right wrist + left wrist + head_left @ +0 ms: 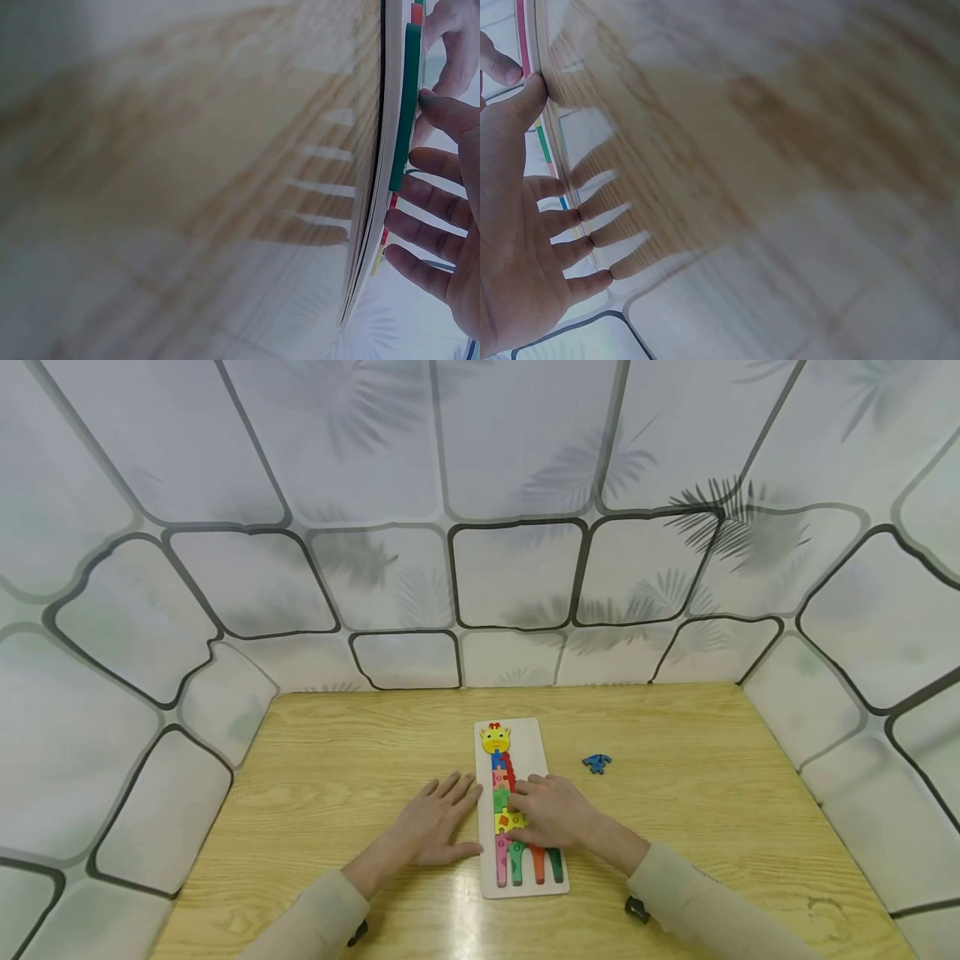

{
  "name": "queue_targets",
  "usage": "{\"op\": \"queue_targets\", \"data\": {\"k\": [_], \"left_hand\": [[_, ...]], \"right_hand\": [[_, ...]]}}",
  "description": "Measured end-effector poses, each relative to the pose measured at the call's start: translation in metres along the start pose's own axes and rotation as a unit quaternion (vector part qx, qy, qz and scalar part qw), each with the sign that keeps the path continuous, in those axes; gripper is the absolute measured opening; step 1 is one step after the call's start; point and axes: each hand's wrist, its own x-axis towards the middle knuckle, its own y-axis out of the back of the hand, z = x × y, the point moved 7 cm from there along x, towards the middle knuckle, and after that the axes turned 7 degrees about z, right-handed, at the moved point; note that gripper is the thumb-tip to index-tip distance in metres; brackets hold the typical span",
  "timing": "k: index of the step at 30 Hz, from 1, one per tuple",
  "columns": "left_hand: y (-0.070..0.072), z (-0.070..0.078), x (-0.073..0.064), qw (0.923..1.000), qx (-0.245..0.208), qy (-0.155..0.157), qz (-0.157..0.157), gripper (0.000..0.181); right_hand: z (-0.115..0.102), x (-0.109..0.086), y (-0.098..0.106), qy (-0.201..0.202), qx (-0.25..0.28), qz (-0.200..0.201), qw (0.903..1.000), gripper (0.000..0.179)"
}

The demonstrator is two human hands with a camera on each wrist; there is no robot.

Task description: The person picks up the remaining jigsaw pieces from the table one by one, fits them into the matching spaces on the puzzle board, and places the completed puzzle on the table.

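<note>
A pale wooden board [528, 745] lies on the table with a colourful giraffe jigsaw on it. Its yellow giraffe head [495, 740] is at the far end, its pink leg [502, 862] and other legs at the near end. My left hand [435, 822] lies palm down, fingers spread, fingertips and thumb at the board's left edge. Over the giraffe's body is my right hand [558, 812], hiding several pieces. In the right wrist view its fingers are fairly straight, and thumb and fingertips touch the raised pieces, including a dark green piece [407, 112].
A loose blue piece [597, 763] rests on the wooden table [360, 752] to the right of the board. Patterned cloth walls [517, 577] enclose the table at the back and both sides.
</note>
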Motion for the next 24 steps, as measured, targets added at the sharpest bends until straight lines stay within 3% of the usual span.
{"op": "queue_targets", "data": {"k": [9, 24], "left_hand": [[0.0, 0.0, -0.0001, 1.0, -0.002, 0.0, -0.002, 0.093], [0.0017, 0.0007, -0.0007, 1.0, -0.001, -0.002, 0.003, 0.093]], "right_hand": [[-0.0004, -0.0002, 0.0005, -0.001, 0.0, -0.005, 1.0, 0.043], [-0.0009, -0.0071, 0.0067, 0.025, -0.017, 0.02, 0.9994, 0.048]]}}
